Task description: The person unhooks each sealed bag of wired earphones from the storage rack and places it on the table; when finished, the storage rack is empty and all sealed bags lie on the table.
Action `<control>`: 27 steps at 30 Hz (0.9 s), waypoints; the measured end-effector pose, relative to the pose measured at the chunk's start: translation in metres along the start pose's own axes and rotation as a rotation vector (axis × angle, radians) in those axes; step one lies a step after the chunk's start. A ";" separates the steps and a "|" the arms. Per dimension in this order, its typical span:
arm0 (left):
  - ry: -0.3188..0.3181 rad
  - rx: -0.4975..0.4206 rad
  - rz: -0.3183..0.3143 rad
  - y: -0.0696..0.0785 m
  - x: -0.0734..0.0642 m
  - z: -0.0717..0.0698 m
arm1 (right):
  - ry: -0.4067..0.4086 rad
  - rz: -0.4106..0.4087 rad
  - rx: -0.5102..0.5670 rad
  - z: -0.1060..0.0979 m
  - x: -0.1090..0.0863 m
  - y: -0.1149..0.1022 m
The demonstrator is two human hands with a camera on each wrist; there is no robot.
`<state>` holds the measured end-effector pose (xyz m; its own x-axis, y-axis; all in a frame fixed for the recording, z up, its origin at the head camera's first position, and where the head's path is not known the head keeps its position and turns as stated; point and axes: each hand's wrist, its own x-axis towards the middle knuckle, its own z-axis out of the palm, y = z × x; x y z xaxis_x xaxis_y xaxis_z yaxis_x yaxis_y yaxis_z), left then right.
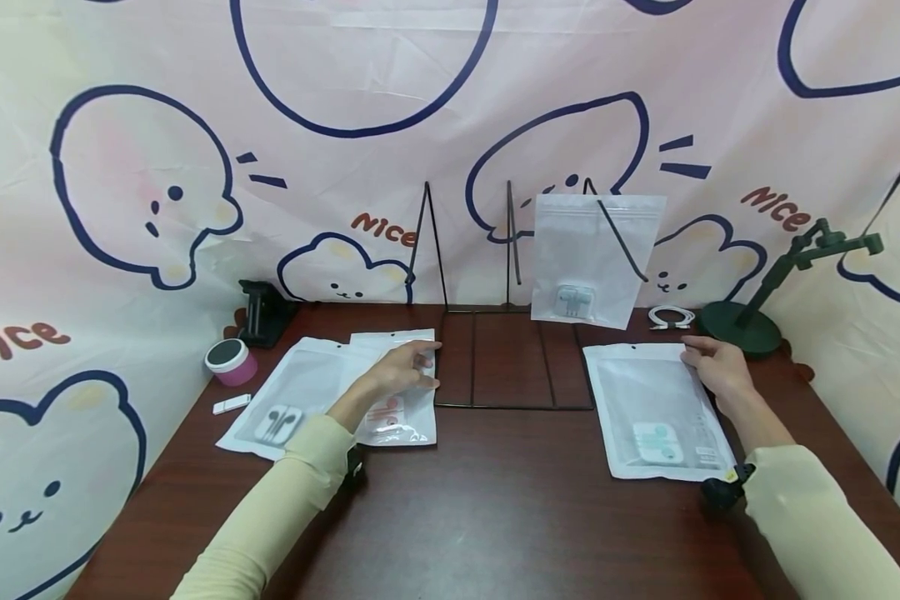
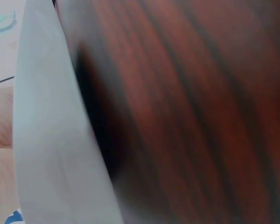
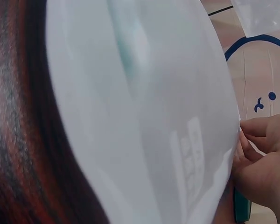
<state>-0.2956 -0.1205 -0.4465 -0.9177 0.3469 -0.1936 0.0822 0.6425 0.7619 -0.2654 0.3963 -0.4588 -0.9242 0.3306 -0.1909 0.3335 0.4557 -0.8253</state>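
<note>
On the left, my left hand lies over the upper part of a white zip bag with a pinkish item inside. Its index finger and thumb spread apart at the bag's right edge. Beside it, partly overlapping, lies another zip bag holding white earphones in a case. At the right, my right hand pinches the top right corner of a zip bag with a pale green and white case inside. The right wrist view shows thumb and fingers at that bag's edge. The left wrist view mostly shows a bag and tabletop.
A black wire rack stands mid-table, with a zip bag hanging on its right hook. Around the back are a green stand, a coiled white cable, a black stand, a pink jar and a small white stick.
</note>
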 end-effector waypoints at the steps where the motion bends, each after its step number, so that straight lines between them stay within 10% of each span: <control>1: -0.001 0.000 0.000 0.000 0.000 0.000 | 0.001 -0.001 0.008 -0.001 -0.001 0.000; 27: -0.015 0.004 0.014 0.000 0.001 -0.001 | -0.015 -0.182 0.158 -0.033 -0.029 -0.038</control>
<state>-0.2966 -0.1211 -0.4460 -0.9106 0.3660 -0.1918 0.0969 0.6404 0.7619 -0.2452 0.3971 -0.4043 -0.9695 0.2422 -0.0383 0.1291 0.3717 -0.9193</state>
